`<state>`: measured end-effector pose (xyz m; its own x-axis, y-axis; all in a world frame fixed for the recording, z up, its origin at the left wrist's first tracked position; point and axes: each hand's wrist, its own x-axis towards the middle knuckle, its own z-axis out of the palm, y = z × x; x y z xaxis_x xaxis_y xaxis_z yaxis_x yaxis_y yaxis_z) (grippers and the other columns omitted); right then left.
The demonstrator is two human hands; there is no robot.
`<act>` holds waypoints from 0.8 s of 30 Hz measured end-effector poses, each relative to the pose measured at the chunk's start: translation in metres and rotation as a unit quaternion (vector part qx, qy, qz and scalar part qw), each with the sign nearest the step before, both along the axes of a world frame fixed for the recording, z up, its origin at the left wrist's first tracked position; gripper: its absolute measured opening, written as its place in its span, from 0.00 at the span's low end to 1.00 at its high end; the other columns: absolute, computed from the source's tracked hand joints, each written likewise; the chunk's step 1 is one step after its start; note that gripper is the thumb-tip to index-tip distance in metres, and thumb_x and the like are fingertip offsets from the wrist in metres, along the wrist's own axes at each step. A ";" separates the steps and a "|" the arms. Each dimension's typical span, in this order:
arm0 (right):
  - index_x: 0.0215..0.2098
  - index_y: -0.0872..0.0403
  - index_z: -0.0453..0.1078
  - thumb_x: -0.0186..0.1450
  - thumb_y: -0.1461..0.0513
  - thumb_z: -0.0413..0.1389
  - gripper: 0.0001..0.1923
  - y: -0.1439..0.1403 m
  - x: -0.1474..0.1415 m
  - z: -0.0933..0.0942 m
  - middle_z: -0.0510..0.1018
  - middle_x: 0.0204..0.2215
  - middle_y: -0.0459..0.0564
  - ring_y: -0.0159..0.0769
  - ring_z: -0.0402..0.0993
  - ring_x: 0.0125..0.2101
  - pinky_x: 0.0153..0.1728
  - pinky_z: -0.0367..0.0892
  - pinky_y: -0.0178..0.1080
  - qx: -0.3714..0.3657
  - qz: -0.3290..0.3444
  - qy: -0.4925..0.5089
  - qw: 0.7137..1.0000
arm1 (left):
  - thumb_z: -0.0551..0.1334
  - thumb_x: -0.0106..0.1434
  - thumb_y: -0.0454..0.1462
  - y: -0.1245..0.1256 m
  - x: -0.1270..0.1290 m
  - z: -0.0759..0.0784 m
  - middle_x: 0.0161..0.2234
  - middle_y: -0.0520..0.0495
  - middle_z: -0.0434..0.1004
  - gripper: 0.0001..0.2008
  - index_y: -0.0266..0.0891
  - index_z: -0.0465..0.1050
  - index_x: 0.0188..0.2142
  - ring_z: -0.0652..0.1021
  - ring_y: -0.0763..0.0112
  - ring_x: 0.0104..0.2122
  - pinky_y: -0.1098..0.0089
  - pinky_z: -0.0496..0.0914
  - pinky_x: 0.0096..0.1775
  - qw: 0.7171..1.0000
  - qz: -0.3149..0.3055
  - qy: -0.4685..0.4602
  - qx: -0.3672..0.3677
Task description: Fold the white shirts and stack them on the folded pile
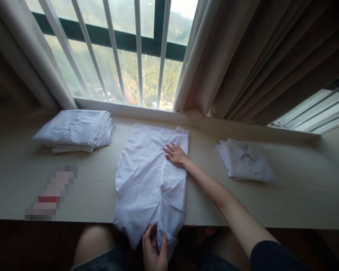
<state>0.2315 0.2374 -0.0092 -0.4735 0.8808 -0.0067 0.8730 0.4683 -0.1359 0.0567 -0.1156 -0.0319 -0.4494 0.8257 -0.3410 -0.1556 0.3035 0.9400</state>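
A white shirt (146,169), partly folded, lies lengthwise on the pale ledge, and its near end hangs over the front edge. My right hand (175,154) rests flat on the upper right part of the shirt, fingers spread. At the overhanging end, my left hand (155,250) has its fingers and thumb curled around the cloth near a long fold. Creases run across the shirt, with one diagonal fold on its left half.
On the left sits a stack of folded white garments (76,128). A folded white shirt with a collar (247,160) lies to the right. A blurred-out object (52,194) is near the front left edge. Behind the ledge (293,199) are a barred window and curtains (237,56).
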 end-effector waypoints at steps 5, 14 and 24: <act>0.72 0.40 0.49 0.74 0.45 0.35 0.31 -0.039 0.026 -0.003 0.47 0.72 0.42 0.47 0.40 0.71 0.68 0.41 0.56 0.006 -0.095 -0.016 0.995 | 0.72 0.51 0.50 -0.006 -0.028 -0.014 0.54 0.34 0.72 0.33 0.38 0.67 0.51 0.77 0.50 0.53 0.56 0.74 0.52 0.999 0.005 -0.034 0.003; 0.72 0.40 0.48 0.74 0.44 0.33 0.32 -0.134 0.046 0.002 0.47 0.73 0.43 0.47 0.40 0.71 0.68 0.41 0.56 -0.002 -0.206 -0.019 0.978 | 0.76 0.44 0.45 -0.009 -0.078 0.016 0.68 0.32 0.56 0.59 0.47 0.45 0.70 0.68 0.45 0.63 0.55 0.75 0.52 0.996 0.028 0.067 -0.045; 0.71 0.42 0.54 0.71 0.40 0.38 0.35 -0.186 0.063 0.030 0.57 0.69 0.52 0.56 0.53 0.64 0.59 0.55 0.58 0.007 -0.206 -0.042 0.978 | 0.74 0.42 0.47 0.026 -0.139 0.068 0.40 0.39 0.83 0.39 0.31 0.74 0.53 0.82 0.49 0.42 0.59 0.76 0.45 0.968 -0.121 0.210 -0.067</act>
